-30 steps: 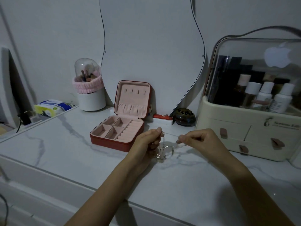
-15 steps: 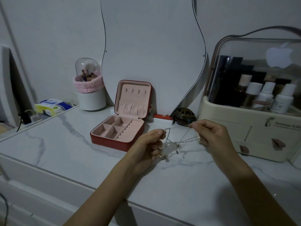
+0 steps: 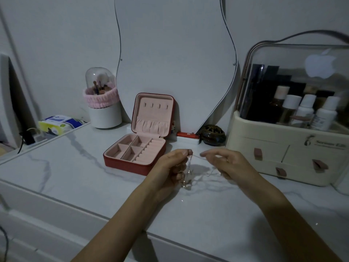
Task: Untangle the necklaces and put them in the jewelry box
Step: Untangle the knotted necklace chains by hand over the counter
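Observation:
Thin tangled necklaces (image 3: 188,174) hang between my two hands above the marble tabletop. My left hand (image 3: 172,167) pinches the chains at the top with thumb and forefinger, and a small bunch with pendants dangles below it. My right hand (image 3: 226,163) pinches a strand stretched across from the left hand; a loop sags under its fingers. The red jewelry box (image 3: 136,148) stands open just left of my left hand, its pink lid upright and its pink compartments bare.
A cream cosmetic organiser (image 3: 287,140) with bottles and drawers stands close on the right. Behind are a wavy mirror (image 3: 170,53), a small dark round pot (image 3: 212,137), a red-topped item (image 3: 188,138), a brush holder (image 3: 103,103) and a tissue pack (image 3: 56,124).
My right hand came back toward the left hand after pulling a strand out to the right. The chains hang slacker and more bunched now. The left hand has hardly moved.

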